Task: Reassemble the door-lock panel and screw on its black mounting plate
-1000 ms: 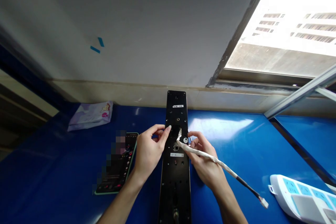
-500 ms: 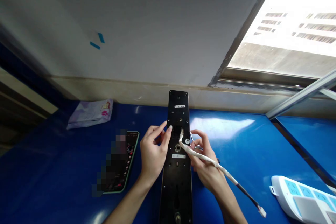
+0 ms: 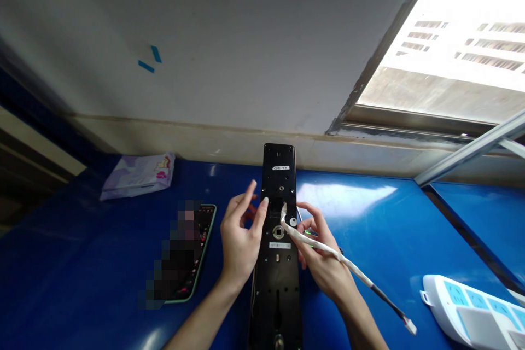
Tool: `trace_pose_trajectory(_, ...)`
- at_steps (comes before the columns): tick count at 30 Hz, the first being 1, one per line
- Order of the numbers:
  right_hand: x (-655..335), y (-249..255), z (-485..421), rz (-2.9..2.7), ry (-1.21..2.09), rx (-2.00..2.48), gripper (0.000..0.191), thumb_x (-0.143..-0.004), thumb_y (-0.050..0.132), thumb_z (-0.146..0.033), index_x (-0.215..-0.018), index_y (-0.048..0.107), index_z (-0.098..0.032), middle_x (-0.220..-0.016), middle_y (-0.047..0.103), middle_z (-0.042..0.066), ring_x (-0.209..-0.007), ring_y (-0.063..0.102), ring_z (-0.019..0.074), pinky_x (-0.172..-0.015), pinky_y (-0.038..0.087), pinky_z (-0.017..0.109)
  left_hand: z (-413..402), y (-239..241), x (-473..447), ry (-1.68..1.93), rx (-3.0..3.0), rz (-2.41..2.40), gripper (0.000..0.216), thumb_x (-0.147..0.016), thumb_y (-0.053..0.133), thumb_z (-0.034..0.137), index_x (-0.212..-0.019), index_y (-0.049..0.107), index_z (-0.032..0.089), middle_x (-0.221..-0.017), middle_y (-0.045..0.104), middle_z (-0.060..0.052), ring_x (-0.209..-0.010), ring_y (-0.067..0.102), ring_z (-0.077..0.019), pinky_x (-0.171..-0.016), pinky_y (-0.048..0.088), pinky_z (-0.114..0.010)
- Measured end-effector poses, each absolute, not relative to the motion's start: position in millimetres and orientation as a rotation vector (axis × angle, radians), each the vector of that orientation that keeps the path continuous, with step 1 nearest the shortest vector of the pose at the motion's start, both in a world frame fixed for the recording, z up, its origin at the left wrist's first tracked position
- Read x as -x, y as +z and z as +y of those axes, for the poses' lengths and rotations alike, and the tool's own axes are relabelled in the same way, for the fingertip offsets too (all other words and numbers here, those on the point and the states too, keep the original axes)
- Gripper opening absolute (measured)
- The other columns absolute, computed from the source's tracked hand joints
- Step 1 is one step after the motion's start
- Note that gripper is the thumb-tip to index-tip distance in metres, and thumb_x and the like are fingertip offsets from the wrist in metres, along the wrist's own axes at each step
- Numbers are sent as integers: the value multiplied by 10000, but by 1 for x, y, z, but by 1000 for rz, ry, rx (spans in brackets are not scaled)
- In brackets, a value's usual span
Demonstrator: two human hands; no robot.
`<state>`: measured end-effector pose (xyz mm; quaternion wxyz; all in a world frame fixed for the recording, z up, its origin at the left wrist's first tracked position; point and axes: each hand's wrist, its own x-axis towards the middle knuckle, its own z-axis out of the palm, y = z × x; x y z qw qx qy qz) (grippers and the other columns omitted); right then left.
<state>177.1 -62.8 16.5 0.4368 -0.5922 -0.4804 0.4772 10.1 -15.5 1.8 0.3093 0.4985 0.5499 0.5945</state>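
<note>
A long black door lock panel [image 3: 276,279] stands back side up between my hands, with a "CE 16" label, a square spindle hole and a slot lower down. A white-wrapped cable [image 3: 324,249] comes out of its middle and runs over my right hand to a small white plug [image 3: 410,326]. My left hand [image 3: 241,235] grips the panel's left edge, thumb on its face and index finger raised. At the right edge my right hand [image 3: 324,251] has its fingers curled against the panel. A thin metal rod [image 3: 299,212] shows by those fingers; its far end is hidden.
A phone with a green case [image 3: 188,262] lies on the blue tabletop [image 3: 102,262] at left, partly pixelated. Behind it is a lilac packet [image 3: 139,175]. A white power strip [image 3: 471,306] sits at lower right, and a metal bar [image 3: 471,147] slants near the window.
My left index finger has lifted off the panel's edge and now points upward. The right hand and cable have barely moved; the view has shifted slightly.
</note>
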Motion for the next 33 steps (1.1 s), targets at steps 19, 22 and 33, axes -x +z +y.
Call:
trace_pose_trajectory(19, -193, 32, -16, -1709, 719, 1272, 504, -956, 681, -308, -1450, 644, -398, -1637, 493, 64, -1453, 554, 304, -1016, 653, 454, 2, 13, -4, 1240, -795, 1009, 818, -781, 897, 589, -1434, 675, 149, -1066, 858, -102, -971, 820, -269, -835, 631, -278)
trace_pose_trajectory(22, -195, 31, 4, -1635, 656, 1274, 443, -1020, 595, -342, -1461, 629, -320, -1517, 629, 114, -1338, 661, 294, -1085, 610, 521, 8, 18, -5, 1222, -784, 1001, 766, -740, 924, 589, -1333, 736, 142, -1042, 861, -104, -946, 824, -269, -802, 635, -270)
trace_pose_trajectory(33, -177, 44, 15, -1821, 345, 1164, 261, -919, 732, -226, -1150, 811, -318, -1455, 692, 80, -1460, 522, 343, -1174, 496, 600, 15, 16, -2, 1192, -726, 964, 766, -668, 990, 526, -1274, 747, 126, -869, 858, -90, -805, 822, -249, -731, 629, -268)
